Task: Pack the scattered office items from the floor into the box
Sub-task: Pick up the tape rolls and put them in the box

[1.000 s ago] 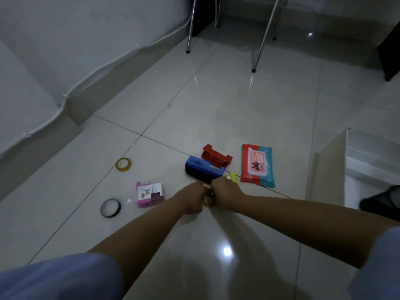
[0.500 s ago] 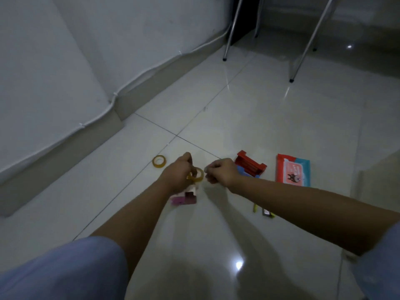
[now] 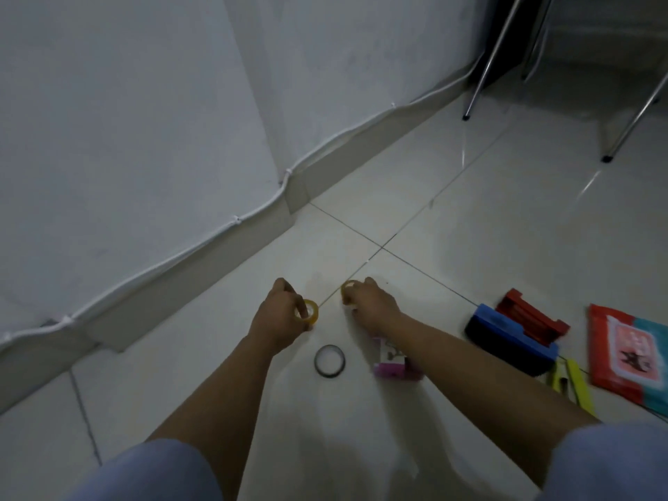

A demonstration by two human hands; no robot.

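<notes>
My left hand (image 3: pixel 280 316) grips a yellow tape roll (image 3: pixel 310 312) just above the floor. My right hand (image 3: pixel 368 303) closes its fingers on a second, thinner yellow tape ring (image 3: pixel 347 289) lying on the tile. Between my forearms lies a black tape ring (image 3: pixel 329 360). A pink and white small box (image 3: pixel 392 363) is partly hidden under my right forearm. To the right lie a blue eraser block (image 3: pixel 509 338), a red stapler-like piece (image 3: pixel 531 314), a red and teal wipes pack (image 3: pixel 629 356) and yellow-green clips (image 3: pixel 574 383). The box is out of view.
A white wall with a skirting board (image 3: pixel 202 254) and a clipped cable runs along the left. Metal chair legs (image 3: pixel 488 63) stand at the far right on the glossy tiled floor (image 3: pixel 470 218).
The view has swung left. My left hand kept its yellow roll and moved left; my right hand reached forward and closed on the thin yellow ring that lay farther out.
</notes>
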